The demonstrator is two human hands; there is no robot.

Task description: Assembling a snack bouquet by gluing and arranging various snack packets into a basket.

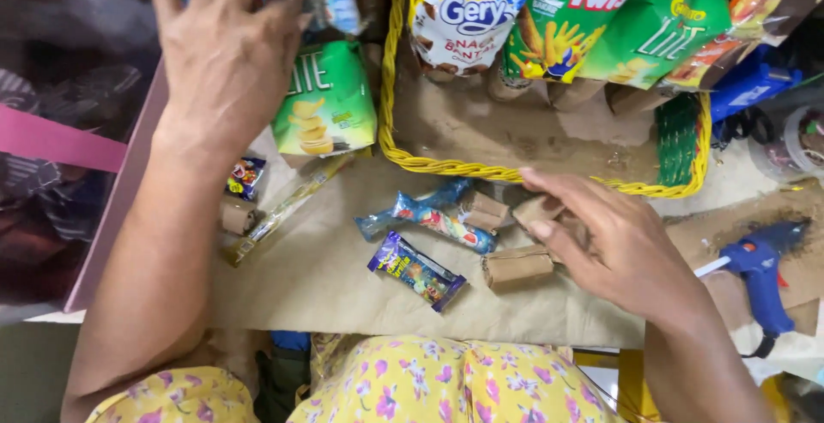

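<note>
Near edge: purple foil candy bar flat on brown kraft paper covering the desk. Just right of it, short brown paper roll, touched by right hand, fingers loosely curled over more paper rolls, not clamped. Blue snack wrappers just beyond. Blue glue gun at right. Farther: yellow wicker basket lined with propped snack bags. Left hand raised, open, fingers spread, near green chip bag.

Snack bags stand in the basket behind the paper rolls and candy bars.
</note>
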